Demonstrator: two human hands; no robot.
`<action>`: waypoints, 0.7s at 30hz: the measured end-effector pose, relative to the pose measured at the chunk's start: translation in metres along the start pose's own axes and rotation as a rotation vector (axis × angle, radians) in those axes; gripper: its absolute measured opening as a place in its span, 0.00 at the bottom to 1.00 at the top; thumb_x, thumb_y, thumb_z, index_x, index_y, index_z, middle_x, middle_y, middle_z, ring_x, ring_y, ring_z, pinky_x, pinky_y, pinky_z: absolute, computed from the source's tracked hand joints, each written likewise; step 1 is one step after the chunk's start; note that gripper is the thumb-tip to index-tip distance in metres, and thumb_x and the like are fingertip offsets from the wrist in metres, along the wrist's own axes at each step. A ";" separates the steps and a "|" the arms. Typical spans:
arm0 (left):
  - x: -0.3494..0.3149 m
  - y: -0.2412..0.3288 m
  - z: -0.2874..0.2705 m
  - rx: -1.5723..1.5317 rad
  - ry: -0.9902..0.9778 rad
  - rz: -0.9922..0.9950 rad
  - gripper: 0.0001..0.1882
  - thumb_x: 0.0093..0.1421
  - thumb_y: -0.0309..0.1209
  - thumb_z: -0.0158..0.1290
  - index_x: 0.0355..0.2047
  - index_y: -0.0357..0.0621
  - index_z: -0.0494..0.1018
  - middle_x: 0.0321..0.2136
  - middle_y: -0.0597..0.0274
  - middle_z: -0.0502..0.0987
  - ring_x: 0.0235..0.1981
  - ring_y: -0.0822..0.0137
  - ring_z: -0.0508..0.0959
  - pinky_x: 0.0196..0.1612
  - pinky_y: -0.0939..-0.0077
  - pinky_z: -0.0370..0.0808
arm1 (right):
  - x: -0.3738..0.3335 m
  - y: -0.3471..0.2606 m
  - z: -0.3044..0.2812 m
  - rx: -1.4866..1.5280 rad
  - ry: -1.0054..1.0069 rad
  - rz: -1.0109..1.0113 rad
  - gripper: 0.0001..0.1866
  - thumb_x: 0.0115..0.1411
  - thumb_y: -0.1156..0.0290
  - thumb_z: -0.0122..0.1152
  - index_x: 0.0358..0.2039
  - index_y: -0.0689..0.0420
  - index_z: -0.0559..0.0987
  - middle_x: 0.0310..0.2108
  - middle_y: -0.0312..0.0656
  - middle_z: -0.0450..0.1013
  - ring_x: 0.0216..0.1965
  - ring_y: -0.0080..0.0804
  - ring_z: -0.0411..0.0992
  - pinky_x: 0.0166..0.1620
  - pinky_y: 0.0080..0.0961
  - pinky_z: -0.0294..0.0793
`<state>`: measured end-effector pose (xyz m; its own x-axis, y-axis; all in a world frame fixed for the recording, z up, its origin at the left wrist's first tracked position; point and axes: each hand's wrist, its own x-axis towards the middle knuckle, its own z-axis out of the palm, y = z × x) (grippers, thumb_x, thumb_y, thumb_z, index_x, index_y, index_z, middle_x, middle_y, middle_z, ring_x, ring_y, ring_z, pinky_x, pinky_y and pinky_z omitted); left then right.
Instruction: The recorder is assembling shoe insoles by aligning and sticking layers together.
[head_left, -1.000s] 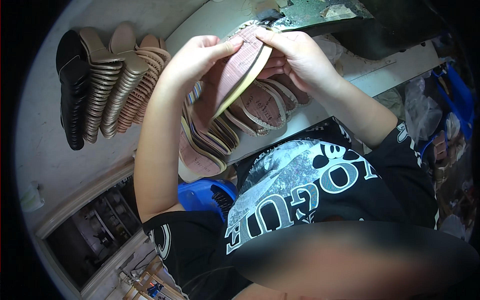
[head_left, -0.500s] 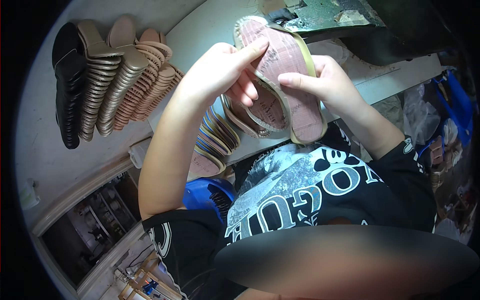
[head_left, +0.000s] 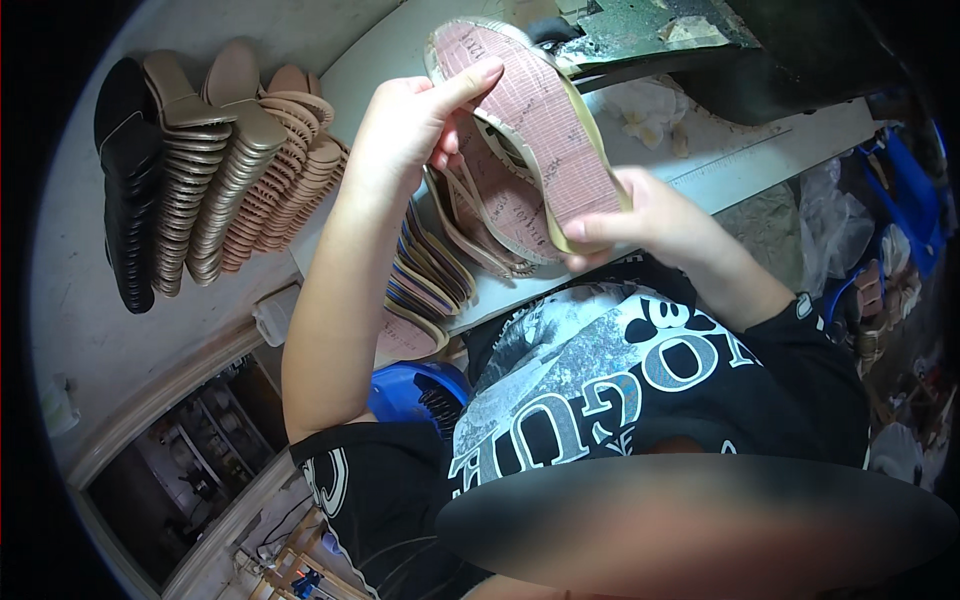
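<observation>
A pinkish shoe insole with a pale gathered rim and a yellowish edge is held up between my two hands. My left hand grips its upper end on the left, thumb across the pink face. Near its lower end my right hand is closed, thumb on the face and fingers behind, partly hidden. Beneath and left of it, more pinkish-brown insoles with pleated rims lie on the white table.
A row of layered insoles stands left of the work. Farther left are stacks of covered black, gold and pink insoles. A green machine is at the back, a blue container by my left arm.
My hands have shifted the insole slightly up and left. The right hand has slid down toward its lower end, and the left thumb lies nearer the left rim.
</observation>
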<state>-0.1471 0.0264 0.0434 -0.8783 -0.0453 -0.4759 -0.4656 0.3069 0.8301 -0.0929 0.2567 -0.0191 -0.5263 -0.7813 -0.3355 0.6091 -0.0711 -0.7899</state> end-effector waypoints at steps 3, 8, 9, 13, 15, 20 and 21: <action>0.006 -0.002 -0.005 -0.037 -0.007 0.002 0.24 0.47 0.48 0.66 0.14 0.43 0.69 0.06 0.68 0.65 0.05 0.78 0.62 0.10 0.85 0.59 | -0.011 0.008 0.007 0.085 0.134 0.013 0.12 0.59 0.66 0.59 0.34 0.65 0.77 0.28 0.43 0.77 0.26 0.23 0.76 0.31 0.14 0.75; 0.016 0.001 -0.007 -0.011 0.033 0.020 0.25 0.48 0.49 0.64 0.13 0.43 0.69 0.06 0.69 0.64 0.05 0.78 0.61 0.11 0.84 0.58 | -0.004 0.002 0.020 0.126 0.197 -0.114 0.13 0.61 0.64 0.57 0.31 0.64 0.78 0.24 0.42 0.77 0.24 0.23 0.76 0.26 0.14 0.72; 0.019 -0.001 -0.007 -0.004 0.030 0.016 0.26 0.50 0.55 0.61 0.16 0.45 0.69 0.05 0.72 0.60 0.05 0.79 0.56 0.13 0.83 0.57 | 0.000 0.001 0.021 0.147 0.206 -0.147 0.13 0.61 0.64 0.57 0.31 0.64 0.78 0.24 0.43 0.77 0.24 0.23 0.76 0.26 0.14 0.72; 0.033 0.009 -0.018 0.114 0.017 -0.070 0.29 0.49 0.60 0.59 0.11 0.53 0.62 0.05 0.75 0.55 0.07 0.79 0.50 0.14 0.83 0.50 | 0.013 -0.004 0.024 0.217 0.239 -0.241 0.13 0.60 0.65 0.57 0.31 0.64 0.79 0.25 0.44 0.77 0.23 0.24 0.76 0.26 0.14 0.72; 0.050 0.013 -0.032 0.187 -0.024 -0.103 0.30 0.49 0.61 0.58 0.10 0.54 0.60 0.05 0.75 0.54 0.07 0.78 0.50 0.15 0.84 0.49 | 0.020 -0.008 0.021 0.291 0.245 -0.276 0.12 0.60 0.67 0.57 0.30 0.64 0.79 0.25 0.45 0.77 0.24 0.25 0.77 0.27 0.15 0.73; 0.073 0.085 -0.071 0.284 -0.287 -0.686 0.40 0.48 0.53 0.61 0.53 0.37 0.65 0.50 0.46 0.68 0.56 0.56 0.66 0.57 0.65 0.65 | 0.044 -0.020 0.026 0.347 0.227 -0.303 0.11 0.59 0.68 0.57 0.33 0.65 0.78 0.26 0.48 0.77 0.25 0.26 0.77 0.30 0.16 0.75; 0.081 0.049 -0.068 0.575 -0.206 -0.270 0.39 0.51 0.54 0.59 0.51 0.33 0.66 0.50 0.45 0.67 0.54 0.55 0.68 0.53 0.66 0.70 | 0.047 -0.023 0.025 0.355 0.253 -0.333 0.12 0.60 0.68 0.57 0.34 0.65 0.78 0.26 0.48 0.77 0.25 0.26 0.77 0.30 0.16 0.75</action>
<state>-0.2486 -0.0269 0.0653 -0.6739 -0.0266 -0.7383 -0.4839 0.7710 0.4139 -0.1166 0.2063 -0.0041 -0.8242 -0.5107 -0.2446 0.5252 -0.5282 -0.6672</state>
